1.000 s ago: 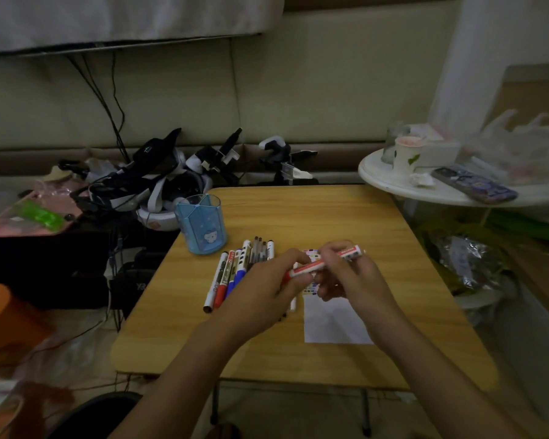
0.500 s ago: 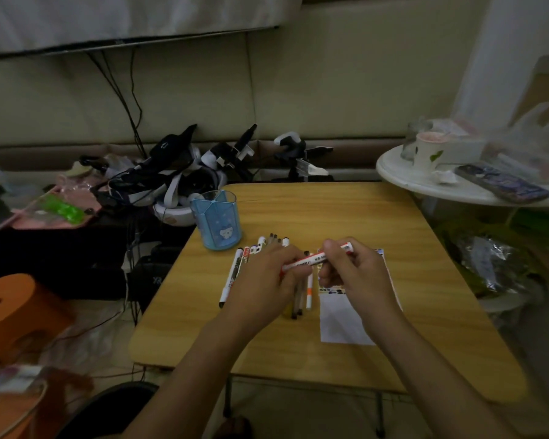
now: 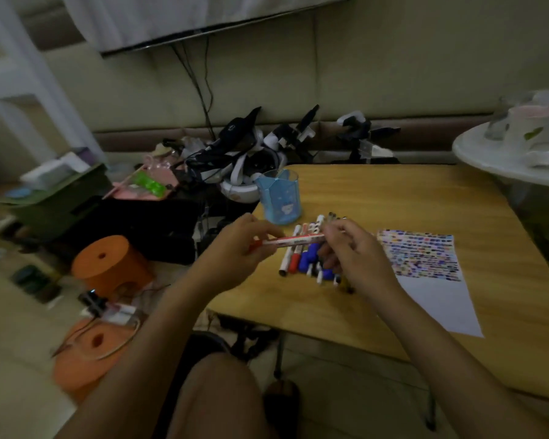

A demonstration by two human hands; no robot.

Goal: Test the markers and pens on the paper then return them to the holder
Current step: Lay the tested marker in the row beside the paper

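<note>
No text, brand, number or sign is legible: the print on the barrel of the red marker (image 3: 293, 241) is blurred, and the blue holder (image 3: 279, 198) near the desk's left rear corner carries only a small cartoon figure.

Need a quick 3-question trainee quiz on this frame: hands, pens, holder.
1. True or false: both hands hold one red-and-white marker.
2. Where do the untested pens lie? A) in the blue holder B) on the table beside the paper C) on the floor
3. Fill in: the blue holder stands ____ on the wooden table.

Key: 1 true, left hand and right hand each pinch an end; 2 B, left of the paper; 3 upright.
</note>
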